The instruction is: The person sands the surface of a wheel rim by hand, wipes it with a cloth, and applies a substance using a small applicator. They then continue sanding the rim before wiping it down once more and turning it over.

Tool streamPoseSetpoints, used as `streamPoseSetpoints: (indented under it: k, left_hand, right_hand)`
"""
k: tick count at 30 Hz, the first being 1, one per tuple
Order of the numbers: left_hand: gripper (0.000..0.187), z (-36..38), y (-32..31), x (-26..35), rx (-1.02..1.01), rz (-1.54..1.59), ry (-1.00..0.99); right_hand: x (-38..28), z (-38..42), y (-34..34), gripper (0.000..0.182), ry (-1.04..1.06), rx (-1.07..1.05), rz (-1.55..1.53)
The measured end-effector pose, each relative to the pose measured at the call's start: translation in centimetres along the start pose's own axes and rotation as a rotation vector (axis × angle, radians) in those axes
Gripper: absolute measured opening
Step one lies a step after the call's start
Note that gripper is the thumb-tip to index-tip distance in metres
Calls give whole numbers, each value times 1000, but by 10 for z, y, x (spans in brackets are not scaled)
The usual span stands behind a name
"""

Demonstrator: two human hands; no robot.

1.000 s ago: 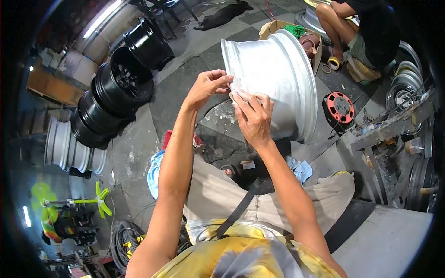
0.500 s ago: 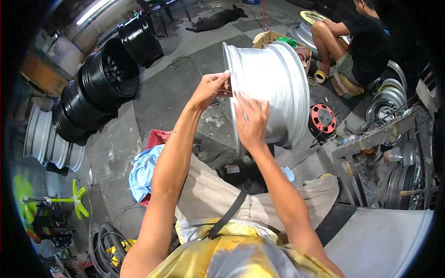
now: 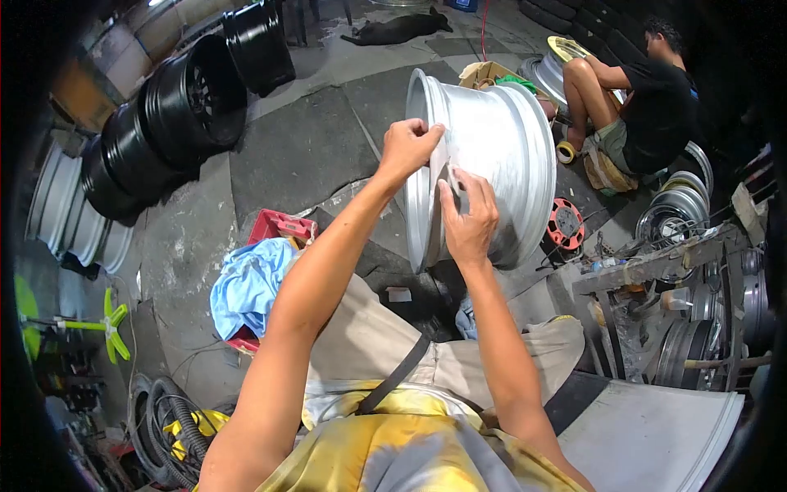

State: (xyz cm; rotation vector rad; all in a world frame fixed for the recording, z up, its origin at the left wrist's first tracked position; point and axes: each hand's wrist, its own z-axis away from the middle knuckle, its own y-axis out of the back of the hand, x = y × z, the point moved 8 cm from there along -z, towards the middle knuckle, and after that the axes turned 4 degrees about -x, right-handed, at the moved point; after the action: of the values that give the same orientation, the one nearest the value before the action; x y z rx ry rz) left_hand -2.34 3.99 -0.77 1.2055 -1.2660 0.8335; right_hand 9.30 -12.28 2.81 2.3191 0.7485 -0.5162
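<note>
A bare silver wheel rim [image 3: 500,156] stands on its side in front of me, its lip facing left. My left hand [image 3: 410,149] is at the upper part of that lip, fingers curled and thumb pressed against them in a pinch. Lower on the lip is my right hand [image 3: 470,215], thumb and bent fingertips drawn close together at the metal. A small, thin greyish piece shows by the right fingertips; I cannot tell what it is.
Black wheel rims [image 3: 193,102] line the left side, with silver rims [image 3: 78,205] nearer. A blue cloth [image 3: 252,283] lies over a red crate [image 3: 283,223]. At right are a red reel [image 3: 566,223] and a metal rack [image 3: 656,262]. A seated person [image 3: 656,107] handles another rim; a dog [image 3: 398,30] lies behind.
My right hand, blurred by motion before, is now sharper and sits lower against the lip, fingers more bent. My left hand stays at the lip. The view has shifted slightly.
</note>
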Motion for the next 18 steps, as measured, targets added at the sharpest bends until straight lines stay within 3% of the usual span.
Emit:
streamPoseSetpoints:
  k: [2,4,8,11,12,14,18]
  left_hand:
    - [42,1,1,8,143,-127,-55]
    - [43,0,1,7,146,-125,-57]
    - [42,5,2,5,82,-62,-31]
    - [40,17,-7,2,-176,-10,95]
    - [40,21,-3,0,-172,-9,97]
    - [43,35,-23,-3,-470,35,105]
    - [38,41,-28,-1,-584,-15,147]
  right_hand:
    - [0,-2,-1,21,-39,33,14]
    - [14,-6,-6,20,-183,5,-52]
    - [26,-14,-7,19,-175,29,-53]
    - [37,-22,-1,21,-200,61,-97]
    - [39,-25,-1,21,-199,57,-98]
    - [43,-33,-3,25,-275,-4,-130]
    - [41,-40,-16,28,-333,-61,-229]
